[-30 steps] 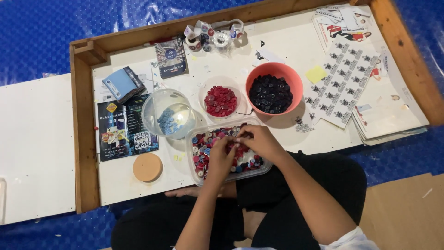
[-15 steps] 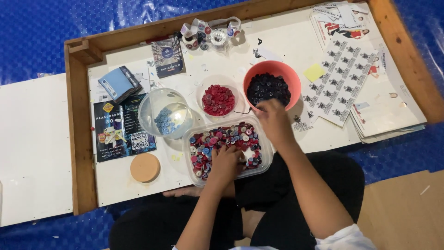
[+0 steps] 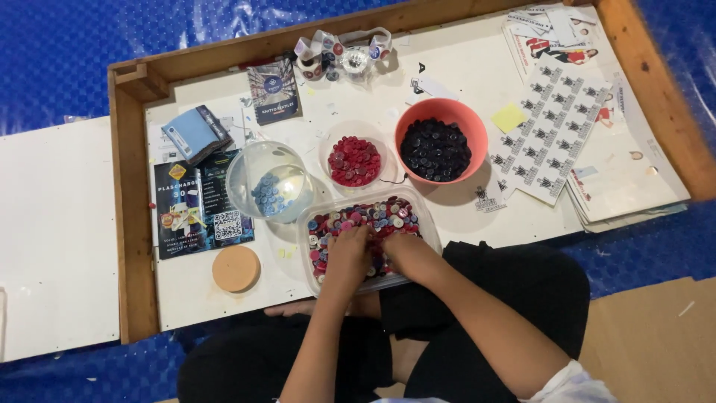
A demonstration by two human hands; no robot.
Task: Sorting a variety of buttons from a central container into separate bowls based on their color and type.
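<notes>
head view: both hands are sunk in the clear tub (image 3: 429, 227) of mixed buttons (image 3: 380, 216) near the table's front edge. left hand (image 3: 349, 254) and right hand (image 3: 406, 255) are curled among the buttons; what is pinched cannot be told. one colour is best picked singly, with fingertips only.
</notes>
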